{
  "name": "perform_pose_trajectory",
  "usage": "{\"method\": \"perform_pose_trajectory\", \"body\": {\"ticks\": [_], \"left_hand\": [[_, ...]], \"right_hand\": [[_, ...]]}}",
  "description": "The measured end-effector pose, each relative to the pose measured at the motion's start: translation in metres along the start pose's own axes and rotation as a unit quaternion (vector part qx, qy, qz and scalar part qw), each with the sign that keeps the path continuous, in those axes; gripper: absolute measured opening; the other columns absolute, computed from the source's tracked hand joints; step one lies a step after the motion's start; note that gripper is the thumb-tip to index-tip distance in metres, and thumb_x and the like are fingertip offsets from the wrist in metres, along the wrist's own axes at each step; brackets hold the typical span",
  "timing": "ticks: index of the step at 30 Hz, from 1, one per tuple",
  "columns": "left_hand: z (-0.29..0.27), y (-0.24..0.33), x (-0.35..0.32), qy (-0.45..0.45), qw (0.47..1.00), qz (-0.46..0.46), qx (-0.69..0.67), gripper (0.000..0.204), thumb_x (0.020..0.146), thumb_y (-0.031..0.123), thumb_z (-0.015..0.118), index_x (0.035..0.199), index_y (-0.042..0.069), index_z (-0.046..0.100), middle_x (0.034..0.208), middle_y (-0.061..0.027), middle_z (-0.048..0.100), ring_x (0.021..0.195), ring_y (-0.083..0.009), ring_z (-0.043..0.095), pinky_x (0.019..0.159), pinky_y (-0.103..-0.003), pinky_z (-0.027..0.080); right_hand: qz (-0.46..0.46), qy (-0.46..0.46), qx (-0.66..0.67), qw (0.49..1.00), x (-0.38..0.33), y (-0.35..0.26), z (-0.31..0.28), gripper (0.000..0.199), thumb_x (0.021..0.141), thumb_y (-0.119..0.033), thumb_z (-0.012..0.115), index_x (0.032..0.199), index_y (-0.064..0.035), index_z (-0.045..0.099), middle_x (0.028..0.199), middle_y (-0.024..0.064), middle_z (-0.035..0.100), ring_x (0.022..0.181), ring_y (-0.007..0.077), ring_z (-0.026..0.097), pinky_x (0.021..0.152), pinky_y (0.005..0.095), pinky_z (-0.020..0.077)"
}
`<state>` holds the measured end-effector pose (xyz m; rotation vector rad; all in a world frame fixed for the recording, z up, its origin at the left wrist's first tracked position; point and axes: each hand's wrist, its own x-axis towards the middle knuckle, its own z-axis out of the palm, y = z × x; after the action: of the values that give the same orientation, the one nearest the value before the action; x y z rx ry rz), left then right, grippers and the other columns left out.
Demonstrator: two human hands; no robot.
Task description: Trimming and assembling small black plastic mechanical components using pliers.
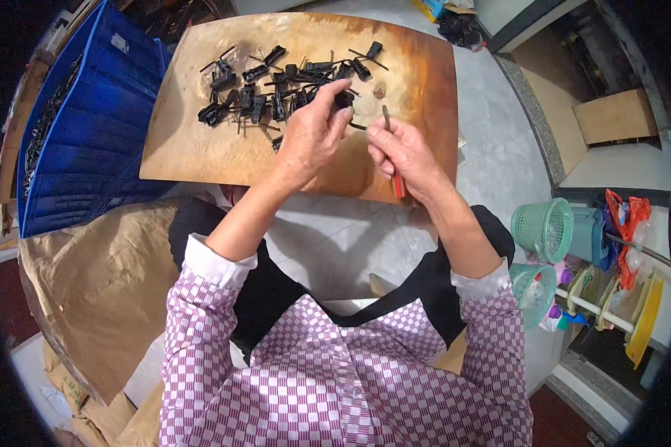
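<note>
My left hand (313, 138) is over the wooden board, its thumb and fingers closed on a small black plastic part (344, 99). A short black strip (358, 127) shows in the gap between my hands; whether it belongs to that part, I cannot tell. In my right hand (406, 153) is a slim tool with a red handle (399, 185), its narrow metal blade (386, 118) pointing up and away from me. Several similar black plastic parts with thin projecting stems (257, 104) lie scattered in a loose group beyond and left of my left hand.
The wooden board (194, 153) stands before my knees. Along its left side is a blue corrugated bin (97, 119) holding dark pieces, with brown paper (97, 283) nearer me. Green plastic baskets (544, 227) and a rack with a yellow item (643, 320) are at the right.
</note>
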<state>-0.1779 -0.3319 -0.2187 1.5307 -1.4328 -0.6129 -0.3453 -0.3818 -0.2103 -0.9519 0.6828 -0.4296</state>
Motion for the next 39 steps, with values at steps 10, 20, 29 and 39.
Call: {"method": "perform_pose_trajectory", "body": {"ticks": [10, 20, 29, 39], "left_hand": [[0.007, -0.002, -0.009, -0.104, 0.985, -0.059, -0.126, 0.030, 0.088, 0.006, 0.052, 0.117, 0.005, 0.047, 0.070, -0.0052, 0.056, 0.063, -0.0096, 0.051, 0.058, -0.026, 0.043], [0.013, 0.010, -0.014, -0.123, 0.960, -0.063, -0.245, 0.026, 0.088, 0.005, 0.052, 0.114, 0.004, 0.052, 0.080, -0.0009, 0.059, 0.067, -0.0058, 0.052, 0.058, -0.019, 0.042], [0.005, 0.007, -0.013, -0.130, 0.958, -0.102, -0.236, 0.029, 0.088, 0.012, 0.056, 0.117, 0.008, 0.051, 0.083, -0.0005, 0.061, 0.063, -0.0058, 0.056, 0.053, -0.018, 0.042], [-0.002, 0.015, -0.012, -0.062, 0.955, -0.127, -0.262, 0.024, 0.086, 0.006, 0.056, 0.110, 0.002, 0.053, 0.076, -0.0035, 0.060, 0.061, -0.0068, 0.055, 0.052, -0.020, 0.045]], "right_hand": [[-0.116, 0.027, -0.122, 0.985, 0.004, 0.003, 0.001, 0.022, 0.092, -0.020, 0.052, 0.107, -0.0063, 0.045, 0.067, -0.0015, 0.047, 0.047, 0.0017, 0.036, 0.040, 0.0160, 0.0287], [-0.136, 0.057, -0.093, 0.985, 0.009, 0.011, 0.002, 0.021, 0.090, -0.018, 0.053, 0.100, 0.0004, 0.049, 0.068, 0.0002, 0.052, 0.053, 0.0051, 0.046, 0.048, 0.0190, 0.0380], [-0.136, 0.046, -0.168, 0.975, 0.004, -0.003, 0.002, 0.032, 0.094, -0.030, 0.045, 0.110, -0.0024, 0.048, 0.063, -0.0006, 0.047, 0.047, 0.0029, 0.037, 0.040, 0.0168, 0.0285], [-0.061, 0.018, -0.169, 0.984, -0.004, 0.005, 0.016, 0.046, 0.096, -0.040, 0.037, 0.128, -0.0073, 0.033, 0.059, -0.0017, 0.043, 0.042, 0.0028, 0.031, 0.038, 0.0173, 0.0251]]}}
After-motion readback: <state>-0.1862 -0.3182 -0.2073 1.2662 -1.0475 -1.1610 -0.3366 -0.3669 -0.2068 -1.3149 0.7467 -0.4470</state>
